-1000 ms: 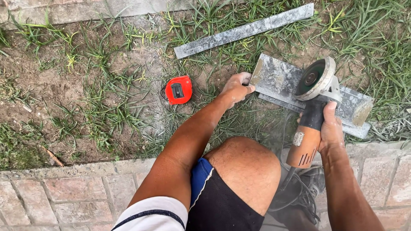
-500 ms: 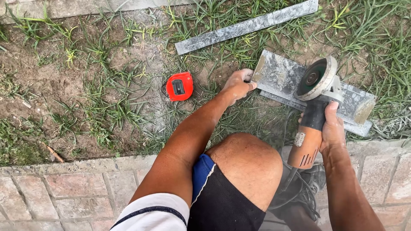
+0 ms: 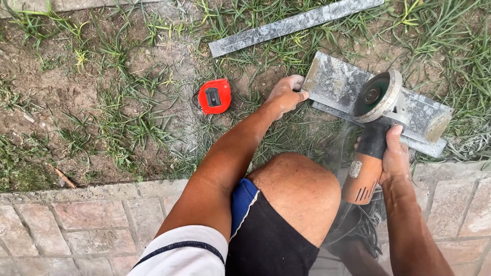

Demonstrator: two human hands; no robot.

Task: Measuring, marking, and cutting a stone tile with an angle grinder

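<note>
Evidently bracing it, the left hand clamps its fingers on the grey slab lying on far grass, while the right hand grips the angle grinder cutting its near-right part.

You grip an orange angle grinder whose disc meets a grey, dusty stone slab lying flat on the grass, its near left corner pinned under your fingers.

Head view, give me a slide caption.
Left hand steadies a slab; right hand holds a grinder on it.
</note>
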